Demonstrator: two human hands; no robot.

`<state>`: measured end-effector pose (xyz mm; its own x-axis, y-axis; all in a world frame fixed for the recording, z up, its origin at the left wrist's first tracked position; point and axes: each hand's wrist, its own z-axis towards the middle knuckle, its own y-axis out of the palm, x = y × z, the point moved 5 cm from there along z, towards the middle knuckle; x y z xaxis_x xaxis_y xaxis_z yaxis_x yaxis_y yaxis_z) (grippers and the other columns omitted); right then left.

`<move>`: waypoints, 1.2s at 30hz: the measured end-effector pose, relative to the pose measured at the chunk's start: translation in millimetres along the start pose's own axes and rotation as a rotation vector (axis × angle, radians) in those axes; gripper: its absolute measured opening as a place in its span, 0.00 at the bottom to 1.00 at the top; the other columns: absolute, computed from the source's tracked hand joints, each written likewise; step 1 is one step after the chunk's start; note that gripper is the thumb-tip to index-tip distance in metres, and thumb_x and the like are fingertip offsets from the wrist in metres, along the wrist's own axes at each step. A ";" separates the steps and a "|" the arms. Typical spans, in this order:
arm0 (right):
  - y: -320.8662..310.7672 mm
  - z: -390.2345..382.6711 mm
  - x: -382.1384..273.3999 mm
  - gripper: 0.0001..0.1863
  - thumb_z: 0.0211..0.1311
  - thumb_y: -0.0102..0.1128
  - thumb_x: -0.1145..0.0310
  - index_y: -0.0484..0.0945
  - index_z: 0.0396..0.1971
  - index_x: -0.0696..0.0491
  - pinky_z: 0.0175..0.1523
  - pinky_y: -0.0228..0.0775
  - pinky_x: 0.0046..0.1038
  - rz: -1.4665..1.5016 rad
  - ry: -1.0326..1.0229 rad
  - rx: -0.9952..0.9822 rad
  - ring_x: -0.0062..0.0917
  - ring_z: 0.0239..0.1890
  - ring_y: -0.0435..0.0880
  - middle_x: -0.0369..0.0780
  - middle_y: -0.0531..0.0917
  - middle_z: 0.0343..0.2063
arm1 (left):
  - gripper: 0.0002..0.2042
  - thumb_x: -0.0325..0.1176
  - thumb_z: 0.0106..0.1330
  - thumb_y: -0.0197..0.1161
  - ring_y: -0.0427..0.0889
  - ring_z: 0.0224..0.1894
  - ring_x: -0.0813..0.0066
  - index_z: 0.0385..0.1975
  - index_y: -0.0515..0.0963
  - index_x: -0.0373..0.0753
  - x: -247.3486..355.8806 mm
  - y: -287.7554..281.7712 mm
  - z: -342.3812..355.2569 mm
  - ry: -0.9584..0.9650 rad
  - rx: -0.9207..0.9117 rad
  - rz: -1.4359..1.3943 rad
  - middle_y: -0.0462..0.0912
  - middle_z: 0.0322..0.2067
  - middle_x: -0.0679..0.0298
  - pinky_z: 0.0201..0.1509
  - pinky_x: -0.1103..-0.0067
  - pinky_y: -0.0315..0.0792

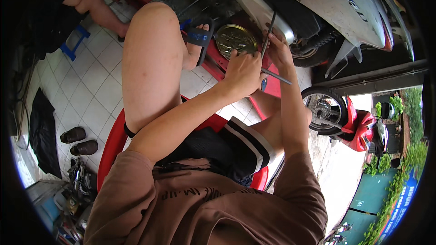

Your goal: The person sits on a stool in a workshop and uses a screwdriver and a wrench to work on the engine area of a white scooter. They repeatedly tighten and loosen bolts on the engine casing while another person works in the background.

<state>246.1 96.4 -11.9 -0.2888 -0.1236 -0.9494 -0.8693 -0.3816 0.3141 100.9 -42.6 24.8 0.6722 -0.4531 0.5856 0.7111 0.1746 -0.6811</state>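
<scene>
Both my hands are at a grey metal T-handle wrench point(269, 34), beside the silver cover point(259, 7) on the side of a scooter. My left hand point(244, 70) is closed round the crossbar end, and one arm of the bar point(278, 77) sticks out to the right. Thumb and fingers of my right hand point(279, 51) pinch the long shaft further up. The far tip of the shaft rests against or just in front of the scooter; I cannot tell which. Left of my hands sits a round gold-coloured tin tray point(235, 31) with small parts in it.
The scooter's grey body point(327, 4) overhangs at upper right. A red platform point(211, 66) lies under the work. I sit on a red chair point(111, 143). Another person's leg point(101, 11) and a blue stool point(75, 43) are at upper left. A red motorbike point(356, 124) stands outside.
</scene>
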 end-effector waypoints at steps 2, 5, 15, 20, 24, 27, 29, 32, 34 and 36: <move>-1.0 2.0 1.4 0.22 0.63 0.53 0.75 0.63 0.58 0.55 0.34 0.63 0.18 0.034 -0.010 -0.007 0.15 0.29 0.70 0.36 0.77 0.36 | 0.17 0.38 0.53 0.68 0.79 0.41 0.59 0.34 0.74 0.31 -5.4 -2.9 3.3 0.002 0.000 0.054 0.81 0.30 0.51 0.51 0.66 0.63; 0.3 6.6 -0.6 0.22 0.63 0.52 0.75 0.63 0.57 0.55 0.34 0.63 0.18 0.045 -0.008 -0.003 0.15 0.29 0.69 0.37 0.77 0.36 | 0.17 0.38 0.53 0.68 0.77 0.44 0.61 0.36 0.75 0.33 -9.0 -4.9 8.9 -0.010 0.002 0.124 0.81 0.33 0.54 0.52 0.68 0.62; 4.2 15.1 -3.9 0.16 0.63 0.52 0.76 0.67 0.50 0.58 0.33 0.64 0.20 0.013 0.020 -0.014 0.17 0.28 0.70 0.37 0.76 0.35 | 0.15 0.38 0.54 0.66 0.76 0.45 0.65 0.36 0.77 0.35 -7.0 -13.5 11.9 -0.011 -0.017 0.200 0.82 0.35 0.58 0.53 0.69 0.62; 6.3 18.4 -4.1 0.14 0.64 0.50 0.75 0.68 0.49 0.60 0.35 0.63 0.19 -0.023 0.006 0.005 0.16 0.29 0.67 0.35 0.75 0.34 | 0.16 0.38 0.53 0.68 0.76 0.44 0.64 0.35 0.77 0.35 -11.8 -15.5 14.8 0.035 0.030 0.188 0.82 0.34 0.58 0.51 0.69 0.61; -1.6 22.2 -2.6 0.08 0.63 0.52 0.75 0.71 0.40 0.61 0.33 0.66 0.21 -0.005 -0.040 0.004 0.18 0.27 0.71 0.38 0.77 0.32 | 0.16 0.39 0.52 0.69 0.76 0.43 0.64 0.34 0.77 0.34 -11.5 -13.2 16.2 0.060 0.035 0.202 0.82 0.33 0.57 0.51 0.70 0.61; -5.2 25.0 0.6 0.08 0.63 0.51 0.76 0.71 0.41 0.61 0.33 0.67 0.22 -0.001 -0.014 0.010 0.18 0.27 0.71 0.38 0.78 0.33 | 0.18 0.39 0.51 0.69 0.75 0.44 0.63 0.36 0.77 0.34 -16.1 -8.1 15.7 0.065 0.011 0.237 0.81 0.35 0.57 0.51 0.70 0.61; -6.5 28.0 0.2 0.08 0.63 0.51 0.77 0.71 0.42 0.61 0.34 0.67 0.22 0.008 -0.028 -0.004 0.18 0.27 0.72 0.38 0.78 0.33 | 0.18 0.39 0.50 0.69 0.75 0.44 0.63 0.36 0.76 0.33 -17.3 -7.1 16.8 0.069 0.000 0.255 0.81 0.35 0.57 0.51 0.70 0.61; -9.7 30.0 0.0 0.09 0.63 0.50 0.77 0.71 0.42 0.61 0.34 0.68 0.22 0.040 -0.030 0.011 0.19 0.27 0.72 0.38 0.78 0.33 | 0.16 0.36 0.49 0.70 0.75 0.43 0.64 0.34 0.77 0.34 -13.6 -11.0 22.2 0.079 -0.008 0.306 0.81 0.32 0.57 0.51 0.70 0.61; -8.2 31.9 -0.8 0.09 0.63 0.49 0.77 0.70 0.43 0.62 0.34 0.68 0.22 0.066 -0.025 0.017 0.19 0.28 0.72 0.39 0.78 0.33 | 0.13 0.34 0.49 0.70 0.76 0.42 0.64 0.31 0.78 0.35 -9.9 -16.8 30.9 0.071 -0.042 0.381 0.81 0.29 0.57 0.49 0.71 0.62; -8.2 33.9 -2.0 0.09 0.63 0.49 0.77 0.70 0.43 0.62 0.35 0.68 0.21 0.089 -0.027 0.009 0.19 0.28 0.72 0.39 0.77 0.33 | 0.09 0.31 0.47 0.69 0.78 0.38 0.63 0.27 0.79 0.36 -7.7 -22.5 41.1 0.074 -0.002 0.441 0.81 0.25 0.56 0.48 0.71 0.63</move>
<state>240.2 130.9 -12.5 -0.3758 -0.1318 -0.9173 -0.8433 -0.3618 0.3974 88.2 -7.1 53.6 0.8943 -0.3969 0.2064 0.3597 0.3634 -0.8594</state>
